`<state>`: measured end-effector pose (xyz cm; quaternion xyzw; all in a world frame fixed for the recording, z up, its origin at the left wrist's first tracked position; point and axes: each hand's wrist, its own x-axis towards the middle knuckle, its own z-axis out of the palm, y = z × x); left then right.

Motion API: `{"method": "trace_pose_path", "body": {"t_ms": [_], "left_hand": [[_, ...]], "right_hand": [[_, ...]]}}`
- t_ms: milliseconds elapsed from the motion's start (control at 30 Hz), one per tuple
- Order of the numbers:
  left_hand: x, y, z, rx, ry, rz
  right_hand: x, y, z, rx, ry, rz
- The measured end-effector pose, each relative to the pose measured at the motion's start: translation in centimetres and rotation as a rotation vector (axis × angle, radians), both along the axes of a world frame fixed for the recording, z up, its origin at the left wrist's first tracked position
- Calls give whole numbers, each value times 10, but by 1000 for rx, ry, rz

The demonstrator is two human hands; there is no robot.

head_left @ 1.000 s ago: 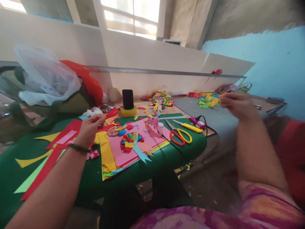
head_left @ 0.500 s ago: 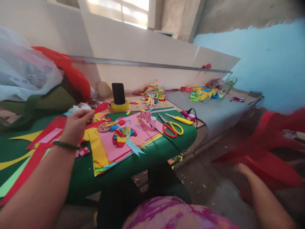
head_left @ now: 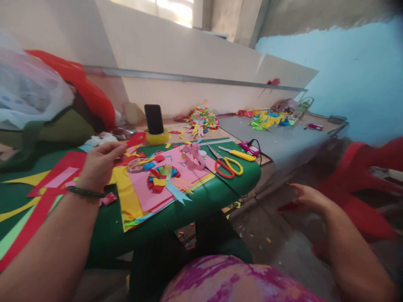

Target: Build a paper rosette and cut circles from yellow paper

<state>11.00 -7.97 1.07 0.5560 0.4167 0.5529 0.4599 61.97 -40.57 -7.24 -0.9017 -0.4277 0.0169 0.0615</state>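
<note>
My left hand (head_left: 102,165), with a dark braided band at its wrist, is over the left part of the green table cover. Its thumb and fingers pinch a red paper strip (head_left: 136,140), whose far end sticks out beyond the fingertips. My right hand (head_left: 307,197) is off the table's right side, somewhat blurred, with fingers apart and nothing visible in it. Between the hands, a multicoloured paper rosette (head_left: 163,177) with a pale blue tail lies on pink sheets (head_left: 145,197). Behind it rests a pink glue gun (head_left: 193,154).
Right of the glue gun lie red-and-yellow scissors (head_left: 229,167) and a yellow craft knife (head_left: 241,155). A phone (head_left: 154,118) stands in a yellow tape roll (head_left: 157,137). Finished paper pieces (head_left: 203,119) are heaped near the wall. A red chair (head_left: 349,193) is at the right.
My right hand has risen and moved left, away from the red chair, and its fingers now show. My left hand keeps its pinch on the red paper strip. The view has shifted slightly.
</note>
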Motion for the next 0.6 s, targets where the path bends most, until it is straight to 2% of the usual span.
{"method": "trace_pose_path", "body": {"t_ms": [67, 133, 200, 300, 367, 400, 600], "left_hand": [[3, -3, -1, -23, -8, -49], [7, -7, -1, -41, -26, -111], [11, -11, 0, -56, -40, -159], [13, -18, 0, -51, -61, -261], [14, -23, 0, -46, -79, -331], [14, -25, 0, -49, -87, -360], [18, -32, -5, -40, -75, -489]], "right_hand": [[-27, 14, 15, 22, 102, 80], [-67, 30, 31, 94, 350, 202], [-116, 48, 47, 112, 511, 407], [-185, 83, 64, 128, 639, 738], [-222, 114, 71, 224, 660, 959], [-237, 131, 73, 293, 676, 1015], [-306, 228, 74, 596, 955, 996]]}}
